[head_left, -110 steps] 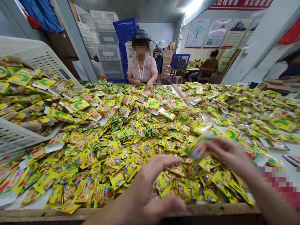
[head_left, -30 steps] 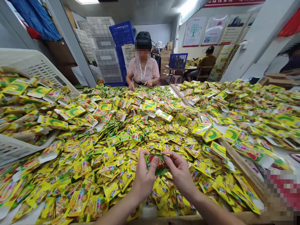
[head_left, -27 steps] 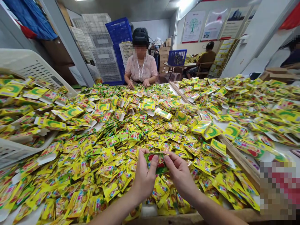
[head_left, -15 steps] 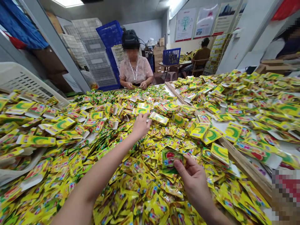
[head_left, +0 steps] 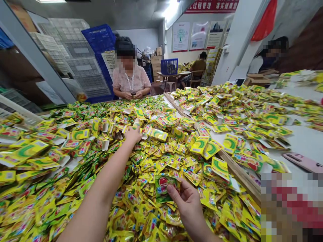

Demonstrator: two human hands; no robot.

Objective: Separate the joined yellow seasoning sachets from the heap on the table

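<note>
Here, yellow boxes (head_left: 157, 133) and packets (head_left: 149, 164) crowd the left hand (head_left: 132, 135).

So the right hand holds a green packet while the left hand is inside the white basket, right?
Not quite. In the head view the left hand is at the yellow boxes lying mid-pile, not inside the white basket, which is at the picture's left edge. The right hand does hold a green packet.
</note>
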